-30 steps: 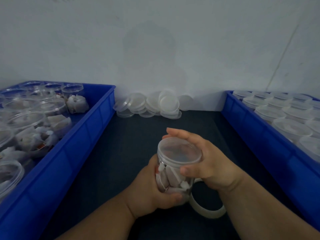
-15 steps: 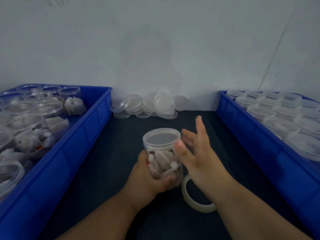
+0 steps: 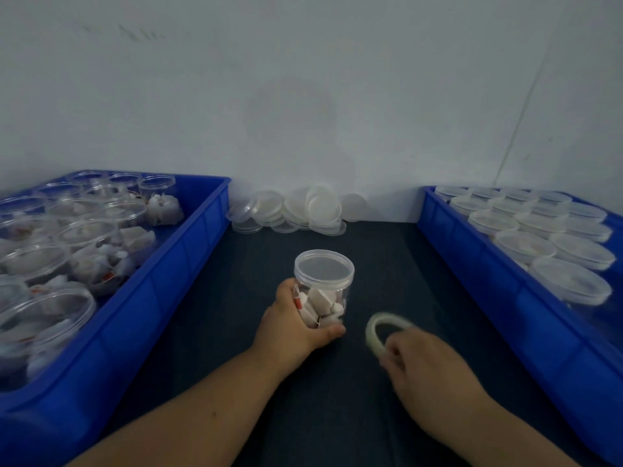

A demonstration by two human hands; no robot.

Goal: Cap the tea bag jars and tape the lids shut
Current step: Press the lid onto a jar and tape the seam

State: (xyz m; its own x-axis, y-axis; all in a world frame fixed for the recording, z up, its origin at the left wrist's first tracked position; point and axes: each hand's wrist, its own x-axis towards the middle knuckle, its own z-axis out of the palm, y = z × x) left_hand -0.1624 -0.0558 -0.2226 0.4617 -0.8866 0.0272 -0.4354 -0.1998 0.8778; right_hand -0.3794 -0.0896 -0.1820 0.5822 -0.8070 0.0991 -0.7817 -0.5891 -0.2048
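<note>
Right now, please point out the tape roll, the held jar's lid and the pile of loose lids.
tape roll (image 3: 371,335): head view, left side of the ring.
held jar's lid (image 3: 323,269): head view, centre of its top.
pile of loose lids (image 3: 323,208): head view, front lid's face.

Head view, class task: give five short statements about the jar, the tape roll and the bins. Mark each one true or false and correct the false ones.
1. The left hand grips the jar of tea bags. True.
2. That jar has no lid. False: a clear lid sits on it.
3. The right hand holds the tape roll. True, though both are blurred.
4. The pile of spare lids lies in the right bin. False: it lies against the wall, between the two bins.
5. The left bin holds open jars. True.
</note>
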